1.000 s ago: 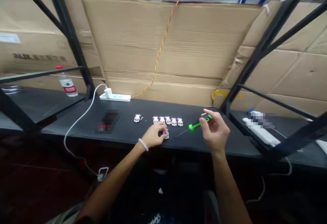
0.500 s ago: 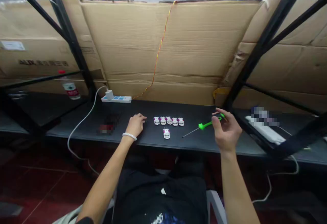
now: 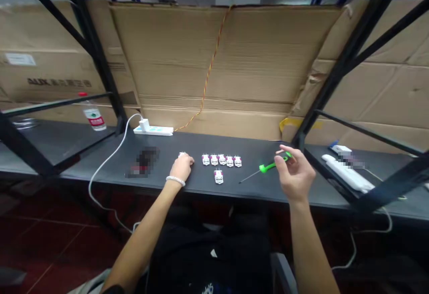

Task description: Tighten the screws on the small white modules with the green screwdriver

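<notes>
My left hand (image 3: 182, 167) rests curled on a small white module (image 3: 182, 154), and its fingers hide most of that piece. To its right, several similar white modules with pink parts (image 3: 221, 160) stand in a row on the black table (image 3: 201, 189). One more module (image 3: 218, 177) lies just below the row. My right hand (image 3: 295, 173) is raised at the right and grips a green-handled screwdriver (image 3: 272, 166), whose thin shaft points down and left, towards the row.
A white power strip with a charger (image 3: 152, 129) stands at the table's back edge, its white cable (image 3: 107, 160) hanging over the front. A blurred object (image 3: 143, 162) lies left of my hands. Black shelf frames stand at both sides, with cardboard sheets behind.
My left hand has moved left from the lone module, uncovering it, and now covers the leftmost module. My right hand and the screwdriver have shifted slightly right.
</notes>
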`<state>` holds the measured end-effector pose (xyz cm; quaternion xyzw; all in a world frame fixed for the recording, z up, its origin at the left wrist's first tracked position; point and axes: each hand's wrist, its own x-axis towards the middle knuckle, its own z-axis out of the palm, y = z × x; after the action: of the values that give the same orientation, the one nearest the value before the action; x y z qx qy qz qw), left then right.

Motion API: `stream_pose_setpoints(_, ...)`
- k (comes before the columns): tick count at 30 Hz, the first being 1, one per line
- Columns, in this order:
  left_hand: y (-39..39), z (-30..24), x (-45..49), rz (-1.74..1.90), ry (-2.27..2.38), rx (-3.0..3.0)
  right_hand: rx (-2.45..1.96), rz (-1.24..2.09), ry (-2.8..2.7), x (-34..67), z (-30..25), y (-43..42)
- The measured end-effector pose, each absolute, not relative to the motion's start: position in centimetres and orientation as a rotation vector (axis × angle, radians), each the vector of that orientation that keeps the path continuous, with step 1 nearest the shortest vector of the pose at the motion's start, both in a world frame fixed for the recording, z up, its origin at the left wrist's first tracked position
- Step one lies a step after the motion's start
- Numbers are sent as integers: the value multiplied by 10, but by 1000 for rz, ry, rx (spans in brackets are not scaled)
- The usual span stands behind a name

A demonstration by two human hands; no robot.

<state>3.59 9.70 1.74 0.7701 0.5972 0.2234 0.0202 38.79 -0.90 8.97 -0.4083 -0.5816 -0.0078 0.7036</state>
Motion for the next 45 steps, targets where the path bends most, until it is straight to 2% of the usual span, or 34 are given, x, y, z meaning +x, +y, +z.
stream_pose_setpoints(14,88,31,32,577,1822,2373,-904,-8,-1338,387,90,-10)
stream_pose_setpoints(22,77,43,44,1041,1382,2226,-881,-22,-1337,387,93,-13)
stream_pose_setpoints(27,66,49,58,1158,1169,2306,-862,6,-1336,387,94,-15)
stream_pose_setpoints(35,59,42,77,1101,890,2251,-856,5,-1342,386,95,-16)
stream_pose_setpoints(45,49,37,95,1073,925,2305,-858,1,-1348,388,95,-16)
